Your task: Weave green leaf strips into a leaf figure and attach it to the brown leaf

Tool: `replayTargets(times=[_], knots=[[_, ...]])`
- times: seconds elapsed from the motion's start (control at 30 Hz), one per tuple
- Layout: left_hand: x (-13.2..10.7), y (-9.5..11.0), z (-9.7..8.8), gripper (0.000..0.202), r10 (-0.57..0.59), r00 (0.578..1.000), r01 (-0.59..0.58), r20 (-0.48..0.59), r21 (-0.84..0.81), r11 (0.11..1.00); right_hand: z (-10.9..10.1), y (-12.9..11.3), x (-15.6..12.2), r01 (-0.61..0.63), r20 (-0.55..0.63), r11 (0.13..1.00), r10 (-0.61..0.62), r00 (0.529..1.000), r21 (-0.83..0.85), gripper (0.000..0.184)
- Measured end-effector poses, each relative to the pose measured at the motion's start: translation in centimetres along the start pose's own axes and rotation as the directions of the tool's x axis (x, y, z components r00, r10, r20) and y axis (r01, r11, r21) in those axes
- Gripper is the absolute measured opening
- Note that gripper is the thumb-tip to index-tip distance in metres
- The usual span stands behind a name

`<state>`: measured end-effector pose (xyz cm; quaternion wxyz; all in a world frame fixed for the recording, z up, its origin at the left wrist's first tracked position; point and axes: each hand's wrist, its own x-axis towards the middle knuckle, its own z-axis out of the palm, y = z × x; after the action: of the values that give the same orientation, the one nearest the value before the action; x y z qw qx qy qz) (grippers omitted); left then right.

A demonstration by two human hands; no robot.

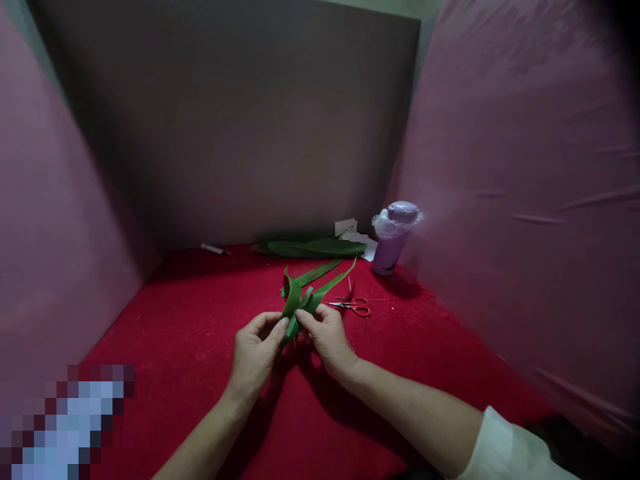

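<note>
White sleeve (500,447) on the right forearm, bottom edge. Left hand (255,353) and right hand (327,340) meet mid-scene, each pinched shut on the green leaf strips (300,303), held just above the red table (175,347), probably so the folded loop can't spring open. Scissors (355,307) lie just right, within reach. Spare leaves (313,248) and purple cup (393,240) are parked at the back.

Left hand (254,355) and right hand (327,341) close together, fingertips (284,324) pinched, forearms converging.
</note>
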<state>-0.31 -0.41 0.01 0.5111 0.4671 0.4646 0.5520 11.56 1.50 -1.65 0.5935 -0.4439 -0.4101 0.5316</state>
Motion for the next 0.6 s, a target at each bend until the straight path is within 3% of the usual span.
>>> replayTargets(times=[0.17, 0.6], knots=[[0.07, -0.27, 0.07, 0.026, 0.015, 0.999, -0.015, 0.046, -0.018, 1.000, -0.23, 0.06, 0.09, -0.011, -0.008, 1.000, 0.011, 1.000, -0.024, 0.025], [0.17, 0.29, -0.29, 0.021, -0.080, 0.996, 0.082, 0.024, -0.063, 0.995, -0.25, 0.07, 0.18, -0.012, 0.027, 1.000, 0.012, 1.000, -0.006, 0.023]])
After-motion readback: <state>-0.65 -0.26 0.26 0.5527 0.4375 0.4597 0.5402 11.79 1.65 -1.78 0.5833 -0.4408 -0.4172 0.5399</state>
